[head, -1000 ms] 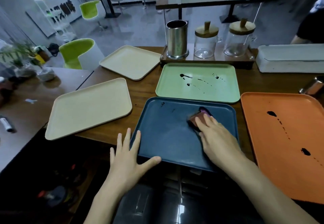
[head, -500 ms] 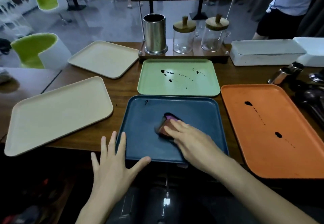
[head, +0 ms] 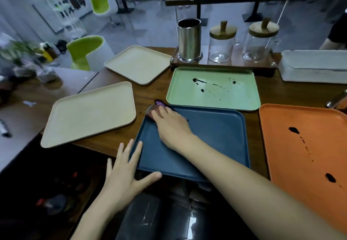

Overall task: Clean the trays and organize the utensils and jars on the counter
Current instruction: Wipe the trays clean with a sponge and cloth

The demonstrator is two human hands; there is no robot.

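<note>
Head view: flat right hand point(head: 170, 125) presses sponge point(head: 156, 107) at far-left corner of blue tray point(head: 216, 136); spread left hand point(head: 124, 174) braces its near-left corner. Overhanging the near edge of the counter point(head: 150, 93), the tray may tip under hard pressing.

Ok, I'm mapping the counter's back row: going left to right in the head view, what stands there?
Far cream tray → steel canister → left glass jar → right glass jar → white box.
</note>
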